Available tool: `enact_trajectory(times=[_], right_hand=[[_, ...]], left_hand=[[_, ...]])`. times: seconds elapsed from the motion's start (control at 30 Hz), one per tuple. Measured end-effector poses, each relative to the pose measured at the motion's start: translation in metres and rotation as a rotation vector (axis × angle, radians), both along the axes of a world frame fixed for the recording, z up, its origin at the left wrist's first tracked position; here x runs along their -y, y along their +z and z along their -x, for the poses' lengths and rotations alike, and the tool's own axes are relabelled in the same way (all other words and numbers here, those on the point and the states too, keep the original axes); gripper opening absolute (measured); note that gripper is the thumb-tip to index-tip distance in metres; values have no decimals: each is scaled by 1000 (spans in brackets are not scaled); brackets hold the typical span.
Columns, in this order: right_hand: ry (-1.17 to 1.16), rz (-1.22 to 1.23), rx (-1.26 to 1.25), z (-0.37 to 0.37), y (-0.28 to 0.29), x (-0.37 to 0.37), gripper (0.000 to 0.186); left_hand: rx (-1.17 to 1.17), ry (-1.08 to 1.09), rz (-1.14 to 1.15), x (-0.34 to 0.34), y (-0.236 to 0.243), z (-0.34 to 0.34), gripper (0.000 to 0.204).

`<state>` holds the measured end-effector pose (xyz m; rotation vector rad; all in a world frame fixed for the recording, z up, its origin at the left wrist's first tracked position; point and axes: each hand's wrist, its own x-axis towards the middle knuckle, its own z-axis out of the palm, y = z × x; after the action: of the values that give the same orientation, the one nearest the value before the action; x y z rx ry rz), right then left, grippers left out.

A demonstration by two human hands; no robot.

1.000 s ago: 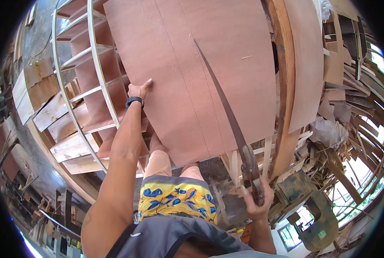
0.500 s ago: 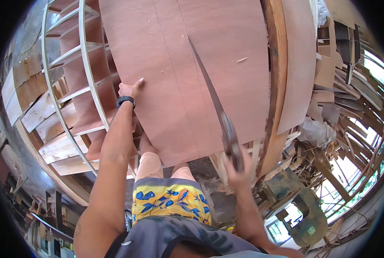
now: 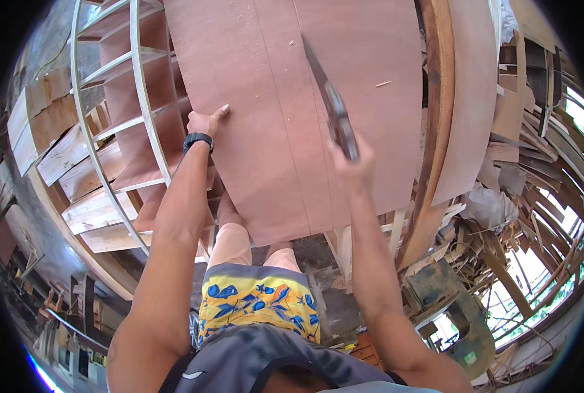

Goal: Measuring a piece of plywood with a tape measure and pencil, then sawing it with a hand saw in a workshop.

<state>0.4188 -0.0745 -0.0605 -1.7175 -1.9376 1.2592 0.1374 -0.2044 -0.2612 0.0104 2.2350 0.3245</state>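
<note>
A reddish-brown plywood sheet (image 3: 377,164) lies before me, with thin lines running along its length. My left hand (image 3: 207,122) is closed on its left edge, thumb on top and the fingers hidden beneath. In my right hand (image 3: 356,164) is the handle of a handsaw (image 3: 316,69); the blade points away from me and its tip meets the line at the far part of the sheet. A cut seems to run along this line. Small wood chips are scattered on the surface.
A pale wooden lattice frame (image 3: 146,108) stands left of the sheet. To the right runs a thick wooden beam (image 3: 441,98) with another panel (image 3: 465,124) beyond it. Scrap wood (image 3: 534,150) is heaped at far right, near a green C-shaped machine frame (image 3: 472,327).
My right hand has pushed the saw forward, away from me, so less of the blade shows above the sheet. My left hand keeps its hold on the edge.
</note>
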Motion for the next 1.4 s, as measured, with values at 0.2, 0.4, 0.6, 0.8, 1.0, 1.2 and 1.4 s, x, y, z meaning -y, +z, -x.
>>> enact_trajectory(times=[0.2, 0.4, 0.6, 0.8, 1.0, 1.2, 1.4], right_hand=[[3, 194, 110, -83, 178, 109, 46], [15, -26, 26, -27, 22, 36, 15], [-5, -25, 17, 10, -19, -10, 19], [-45, 293, 191, -79, 190, 105, 50], [54, 43, 99, -57, 56, 64, 29], [-9, -66, 100, 17, -45, -34, 20], [5, 213, 139, -82, 151, 105, 49]], left_hand=[[-46, 11, 26, 9, 10, 7, 105], [-7, 21, -4, 2, 10, 3, 105], [-20, 8, 23, -8, 2, 1, 106], [-29, 19, 32, 4, 8, 9, 106], [-35, 11, 0, 3, 15, 9, 107], [-41, -37, -11, -19, 13, -11, 111], [-62, 2, 49, 5, 11, 14, 110]])
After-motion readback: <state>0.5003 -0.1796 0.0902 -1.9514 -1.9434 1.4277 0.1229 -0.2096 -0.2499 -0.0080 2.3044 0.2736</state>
